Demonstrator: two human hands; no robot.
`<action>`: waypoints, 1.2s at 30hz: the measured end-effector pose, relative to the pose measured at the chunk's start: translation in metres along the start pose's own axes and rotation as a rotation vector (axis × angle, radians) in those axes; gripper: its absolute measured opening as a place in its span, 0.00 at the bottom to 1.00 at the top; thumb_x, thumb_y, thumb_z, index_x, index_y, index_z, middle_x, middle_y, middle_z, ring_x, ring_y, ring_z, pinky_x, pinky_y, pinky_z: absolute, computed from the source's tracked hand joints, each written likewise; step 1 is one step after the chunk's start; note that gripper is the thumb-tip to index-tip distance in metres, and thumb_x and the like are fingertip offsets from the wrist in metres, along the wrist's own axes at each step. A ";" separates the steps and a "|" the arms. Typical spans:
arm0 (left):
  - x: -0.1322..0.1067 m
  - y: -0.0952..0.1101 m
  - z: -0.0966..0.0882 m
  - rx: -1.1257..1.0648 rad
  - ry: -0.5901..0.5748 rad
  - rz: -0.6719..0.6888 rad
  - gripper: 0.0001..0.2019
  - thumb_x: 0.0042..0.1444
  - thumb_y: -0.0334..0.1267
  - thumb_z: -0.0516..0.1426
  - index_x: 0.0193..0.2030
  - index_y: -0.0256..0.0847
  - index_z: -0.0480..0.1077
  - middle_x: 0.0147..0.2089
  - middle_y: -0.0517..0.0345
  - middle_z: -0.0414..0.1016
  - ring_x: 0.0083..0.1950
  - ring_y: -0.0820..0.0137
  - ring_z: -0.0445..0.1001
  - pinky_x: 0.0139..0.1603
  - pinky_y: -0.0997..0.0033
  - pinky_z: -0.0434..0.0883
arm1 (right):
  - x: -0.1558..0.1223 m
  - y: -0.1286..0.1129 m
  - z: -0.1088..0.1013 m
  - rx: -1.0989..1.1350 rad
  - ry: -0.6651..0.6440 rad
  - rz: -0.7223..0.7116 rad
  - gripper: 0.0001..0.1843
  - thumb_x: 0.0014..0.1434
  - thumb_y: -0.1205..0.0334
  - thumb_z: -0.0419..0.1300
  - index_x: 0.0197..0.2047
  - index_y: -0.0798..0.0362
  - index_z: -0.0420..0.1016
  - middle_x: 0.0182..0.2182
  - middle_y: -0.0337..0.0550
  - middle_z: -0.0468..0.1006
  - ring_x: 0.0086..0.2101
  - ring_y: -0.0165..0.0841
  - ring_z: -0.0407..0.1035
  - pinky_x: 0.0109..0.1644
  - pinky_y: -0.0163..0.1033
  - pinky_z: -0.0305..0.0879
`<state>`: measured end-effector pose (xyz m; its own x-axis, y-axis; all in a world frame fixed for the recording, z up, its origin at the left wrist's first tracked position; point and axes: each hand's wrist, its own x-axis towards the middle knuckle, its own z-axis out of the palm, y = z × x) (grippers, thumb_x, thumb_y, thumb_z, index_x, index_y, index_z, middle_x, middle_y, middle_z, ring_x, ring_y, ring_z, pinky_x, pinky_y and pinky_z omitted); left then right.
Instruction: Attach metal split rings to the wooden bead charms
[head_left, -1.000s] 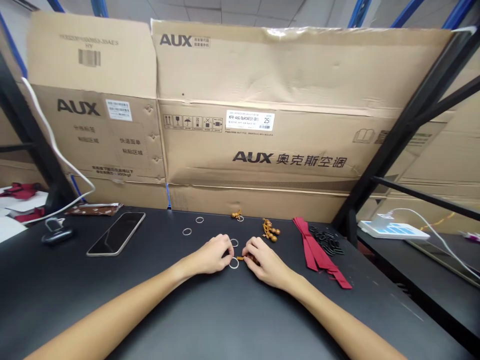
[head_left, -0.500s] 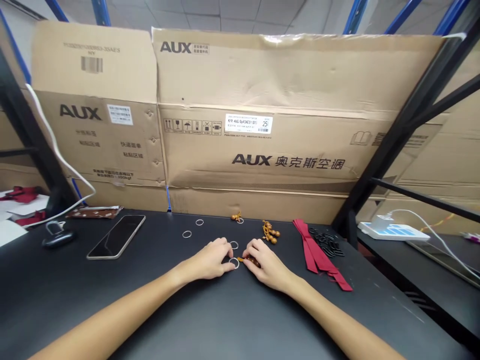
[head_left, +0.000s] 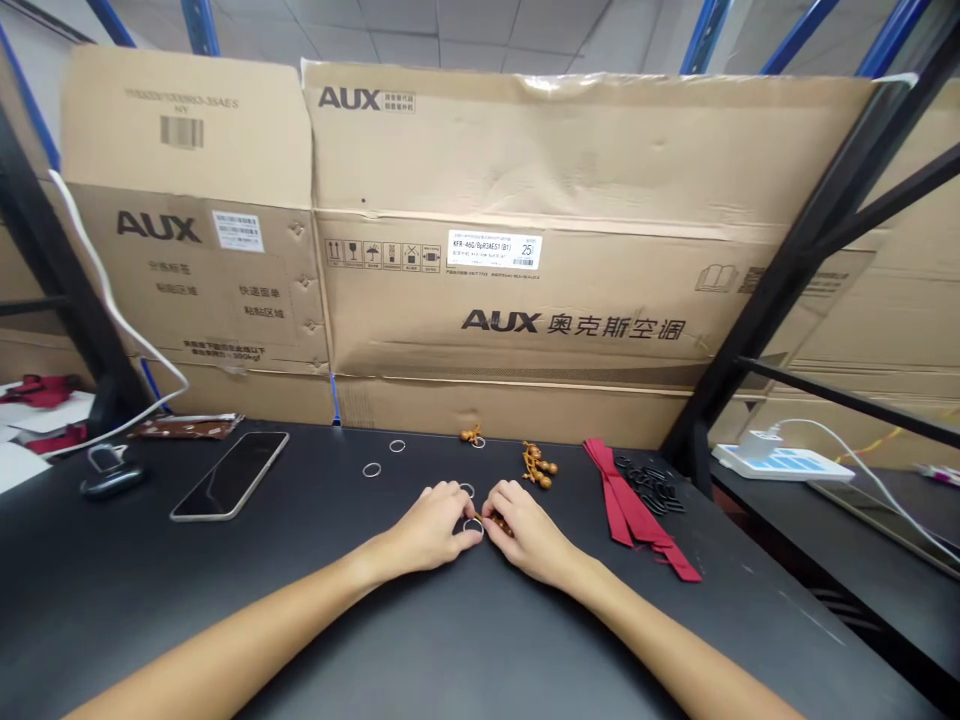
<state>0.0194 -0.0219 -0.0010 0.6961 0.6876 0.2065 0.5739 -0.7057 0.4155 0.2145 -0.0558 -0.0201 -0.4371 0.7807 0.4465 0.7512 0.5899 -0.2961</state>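
While the left hand (head_left: 427,532) touches a metal ring (head_left: 472,526), its grip unclear, the right hand (head_left: 531,532) clenches wooden beads (head_left: 498,523) beside it on the tabletop (head_left: 315,620).

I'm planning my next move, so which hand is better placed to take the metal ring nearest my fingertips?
Probably the left. The left hand has its fingers right at the metal ring, while the right hand seems busy with the brown beaded cord.
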 end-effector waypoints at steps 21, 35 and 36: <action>0.005 -0.003 0.003 -0.147 0.040 -0.035 0.06 0.54 0.38 0.58 0.28 0.39 0.71 0.27 0.60 0.71 0.32 0.70 0.68 0.34 0.74 0.62 | 0.000 0.003 -0.001 -0.056 0.006 -0.006 0.07 0.64 0.67 0.50 0.33 0.52 0.65 0.34 0.45 0.69 0.35 0.36 0.62 0.40 0.43 0.61; 0.001 -0.014 -0.021 -0.201 -0.150 0.178 0.07 0.57 0.35 0.56 0.39 0.41 0.76 0.37 0.57 0.77 0.41 0.69 0.71 0.44 0.74 0.65 | 0.001 0.008 0.001 0.209 0.132 0.076 0.08 0.64 0.66 0.48 0.32 0.51 0.61 0.32 0.42 0.68 0.33 0.33 0.61 0.40 0.41 0.62; 0.001 -0.015 -0.023 -0.216 -0.159 0.184 0.08 0.57 0.35 0.55 0.40 0.42 0.76 0.39 0.57 0.77 0.42 0.69 0.71 0.45 0.73 0.65 | 0.001 0.008 0.001 0.210 0.129 0.079 0.08 0.64 0.67 0.48 0.32 0.51 0.61 0.32 0.42 0.68 0.33 0.33 0.62 0.40 0.41 0.62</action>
<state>0.0018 -0.0065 0.0134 0.8481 0.5045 0.1616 0.3392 -0.7514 0.5659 0.2199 -0.0504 -0.0230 -0.3041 0.8014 0.5151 0.6558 0.5683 -0.4970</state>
